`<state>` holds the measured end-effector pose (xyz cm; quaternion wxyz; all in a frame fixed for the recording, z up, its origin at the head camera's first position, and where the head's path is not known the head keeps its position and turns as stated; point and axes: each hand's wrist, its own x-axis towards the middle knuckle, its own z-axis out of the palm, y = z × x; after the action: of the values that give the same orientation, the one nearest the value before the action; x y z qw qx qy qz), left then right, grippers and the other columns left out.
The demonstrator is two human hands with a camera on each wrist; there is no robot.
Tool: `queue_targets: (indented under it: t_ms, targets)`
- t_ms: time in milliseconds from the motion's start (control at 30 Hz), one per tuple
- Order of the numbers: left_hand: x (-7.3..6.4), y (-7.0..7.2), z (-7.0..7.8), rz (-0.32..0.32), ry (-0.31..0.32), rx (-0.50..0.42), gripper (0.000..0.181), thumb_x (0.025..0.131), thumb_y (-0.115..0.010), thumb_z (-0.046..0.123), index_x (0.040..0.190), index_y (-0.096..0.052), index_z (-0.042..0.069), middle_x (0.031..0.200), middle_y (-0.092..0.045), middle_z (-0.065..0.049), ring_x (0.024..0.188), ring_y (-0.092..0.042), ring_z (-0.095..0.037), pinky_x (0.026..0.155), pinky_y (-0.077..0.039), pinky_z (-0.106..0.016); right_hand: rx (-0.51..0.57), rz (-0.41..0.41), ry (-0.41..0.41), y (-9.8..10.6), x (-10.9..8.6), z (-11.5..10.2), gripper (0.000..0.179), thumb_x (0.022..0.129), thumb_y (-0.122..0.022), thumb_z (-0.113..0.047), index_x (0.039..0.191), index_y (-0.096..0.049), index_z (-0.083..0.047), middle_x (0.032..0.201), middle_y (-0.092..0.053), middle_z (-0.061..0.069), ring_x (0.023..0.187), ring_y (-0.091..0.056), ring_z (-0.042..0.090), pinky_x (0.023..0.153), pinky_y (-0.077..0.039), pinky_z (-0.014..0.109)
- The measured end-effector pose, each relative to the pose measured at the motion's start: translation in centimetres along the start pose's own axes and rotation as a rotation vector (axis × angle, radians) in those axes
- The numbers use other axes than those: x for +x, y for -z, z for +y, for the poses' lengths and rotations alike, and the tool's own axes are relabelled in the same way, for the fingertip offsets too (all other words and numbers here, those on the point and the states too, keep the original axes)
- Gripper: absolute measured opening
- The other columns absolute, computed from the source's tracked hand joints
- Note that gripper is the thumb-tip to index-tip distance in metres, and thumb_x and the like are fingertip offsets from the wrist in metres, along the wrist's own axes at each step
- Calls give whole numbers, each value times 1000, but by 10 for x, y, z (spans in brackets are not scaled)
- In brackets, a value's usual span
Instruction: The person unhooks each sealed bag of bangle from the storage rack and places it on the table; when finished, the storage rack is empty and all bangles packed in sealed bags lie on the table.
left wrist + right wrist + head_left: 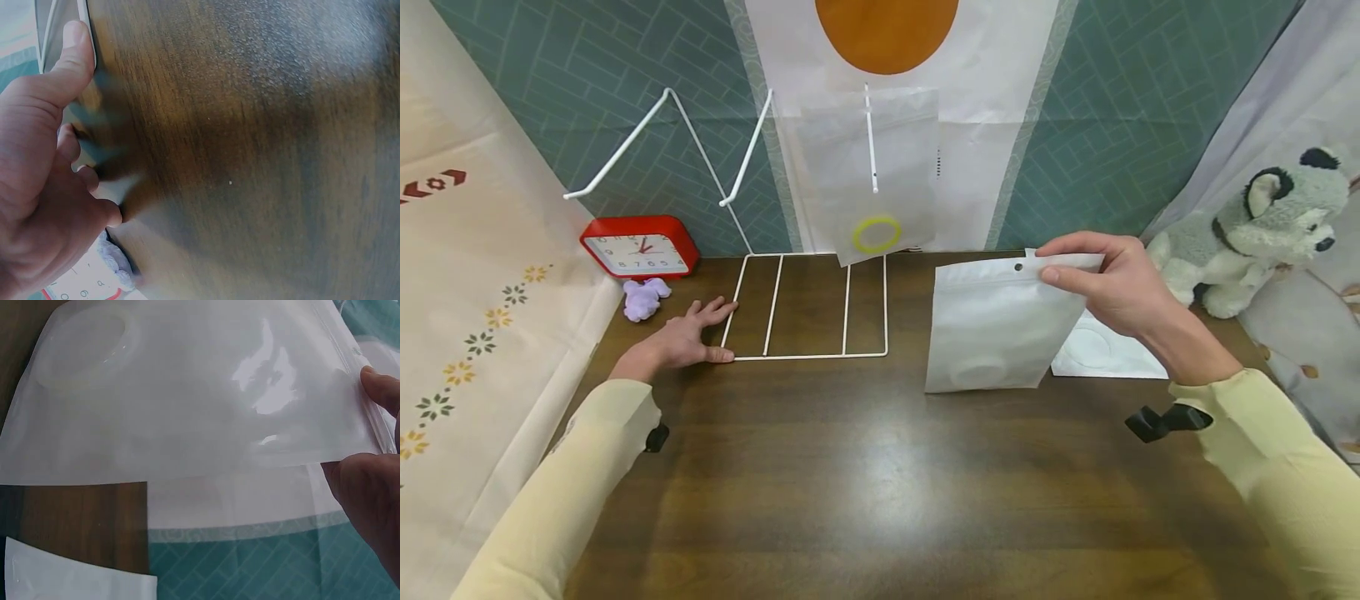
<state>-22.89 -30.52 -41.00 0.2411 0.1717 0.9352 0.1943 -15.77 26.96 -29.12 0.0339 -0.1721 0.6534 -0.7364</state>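
My right hand [1116, 279] pinches the top right corner of a whitish zip bag [992, 325] between thumb and fingers. The bag hangs upright over the table, and a round ring-like outline [87, 347] shows inside it in the right wrist view. My left hand [688, 333] lies with fingers spread at the left side of a white wire display rack [808, 357]. Its thumb [75, 40] is at the front corner of the rack's base. From the rack's right prong [871, 142] hangs a translucent bag [827, 179] with a yellow ring [877, 236] in it.
Another white bag [1120, 354] lies flat behind the right hand. Left of the rack stand a red clock [642, 247] and a small purple plush [644, 298]. A grey plush dog [1255, 225] sits at the right. Patterned cloth [1075, 167] covers the back.
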Motion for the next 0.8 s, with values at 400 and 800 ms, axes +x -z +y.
queue_targets:
  t_ms: [400,800]
  targets:
    - [0,-1,-2,5,0,6,98,85,-77,43,159,-22,9,163,-7,-25,143,4,-57,104,-4,-79,-120,51,-48,23,37,10,22,89,-69,10,105,-77,-2,100,-71,5,83,-67,15,70,-54,23]
    - [0,-1,-2,-2,5,7,98,86,-76,43,159,-21,8,163,-7,-26,144,4,-57,105,-2,-78,-493,117,-114,34,54,29,17,89,-77,-8,105,-79,-16,99,-70,-11,99,-60,11,76,-49,22]
